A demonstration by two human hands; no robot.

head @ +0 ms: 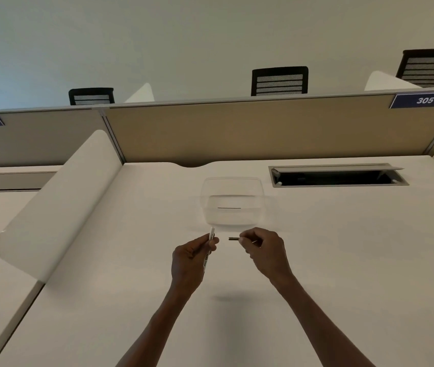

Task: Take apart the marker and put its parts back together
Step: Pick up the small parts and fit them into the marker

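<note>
Head view: left hand (189, 258) holds marker barrel (210, 242); right hand (264, 251) pinches dark insert (233, 238).

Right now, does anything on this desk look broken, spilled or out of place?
Nothing spilled or damaged. The marker is simply apart: the left hand holds the white marker barrel, the right hand a thin dark inner piece, with a gap between them. One thin dark part lies in the clear plastic container. The desk's cable hatch stands open.
</note>
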